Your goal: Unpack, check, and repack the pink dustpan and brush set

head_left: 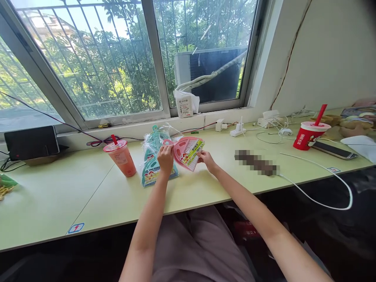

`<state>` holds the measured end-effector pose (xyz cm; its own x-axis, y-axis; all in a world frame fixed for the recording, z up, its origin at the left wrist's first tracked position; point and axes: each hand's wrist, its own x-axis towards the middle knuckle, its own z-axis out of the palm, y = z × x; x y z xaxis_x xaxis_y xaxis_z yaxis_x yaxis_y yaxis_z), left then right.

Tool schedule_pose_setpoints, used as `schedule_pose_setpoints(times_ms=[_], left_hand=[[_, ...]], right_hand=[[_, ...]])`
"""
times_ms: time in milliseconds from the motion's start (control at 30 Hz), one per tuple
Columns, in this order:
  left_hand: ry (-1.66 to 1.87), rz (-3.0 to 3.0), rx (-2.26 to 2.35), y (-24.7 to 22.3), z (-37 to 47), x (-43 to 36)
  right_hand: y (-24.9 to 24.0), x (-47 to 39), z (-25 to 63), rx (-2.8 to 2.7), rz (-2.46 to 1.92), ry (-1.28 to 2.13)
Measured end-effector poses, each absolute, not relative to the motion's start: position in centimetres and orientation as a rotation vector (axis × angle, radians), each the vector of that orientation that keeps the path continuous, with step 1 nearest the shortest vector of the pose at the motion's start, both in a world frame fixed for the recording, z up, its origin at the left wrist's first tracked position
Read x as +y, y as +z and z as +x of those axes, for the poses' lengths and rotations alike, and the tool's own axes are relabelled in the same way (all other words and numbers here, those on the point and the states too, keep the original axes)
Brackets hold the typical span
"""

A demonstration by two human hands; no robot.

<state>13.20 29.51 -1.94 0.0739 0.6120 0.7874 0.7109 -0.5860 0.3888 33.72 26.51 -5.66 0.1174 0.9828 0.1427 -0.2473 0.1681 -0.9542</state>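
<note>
A small pink dustpan set (187, 151) with a yellow label is held above the pale green desk (88, 196). My left hand (165, 158) grips its left edge near the handle. My right hand (206, 159) pinches its right edge by the label. Just behind and to the left lies a teal dustpan set (152, 164) in clear plastic wrap, flat on the desk and partly hidden by my left hand.
A pink drink cup with a red straw (120, 156) stands left of the teal set. A red cup (309, 134), a phone (333, 150), chargers and white cables (323, 172) fill the right side. A dark tablet (31, 142) leans at the far left under the window.
</note>
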Motion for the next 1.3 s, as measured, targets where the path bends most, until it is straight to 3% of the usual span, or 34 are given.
schedule_pose_setpoints(times_ms=[267, 533, 733, 900, 967, 1100, 1300], left_hand=[[-1.687, -2.275, -1.212, -2.3, 14.6, 29.0], [-1.505, -2.646, -0.918, -2.4, 16.0, 28.0], [-2.338, -1.984, -1.241, -1.6, 16.3, 27.6], [-3.211, -2.136, -1.498, -1.5, 16.2, 28.9], [-3.381, -2.337, -1.520, -1.9, 16.8, 29.0], [-3.131, -2.837, -1.717, -3.5, 18.8, 27.9], [-2.360, -3.509, -1.831, -5.2, 21.1, 26.4]], right_hand=[[-5.3, 26.2, 33.6, -1.046, -0.983, 1.096], [-5.1, 26.0, 33.7, -0.939, -0.942, 1.022], [-4.7, 25.7, 34.2, -0.850, -0.894, 1.017], [-4.9, 25.7, 33.8, -0.873, -0.875, 1.026], [-5.0, 25.8, 33.5, -0.893, -0.881, 1.018], [-5.0, 26.0, 33.5, -0.827, -0.916, 0.954], [-4.6, 25.9, 34.6, -0.633, -0.897, 0.944]])
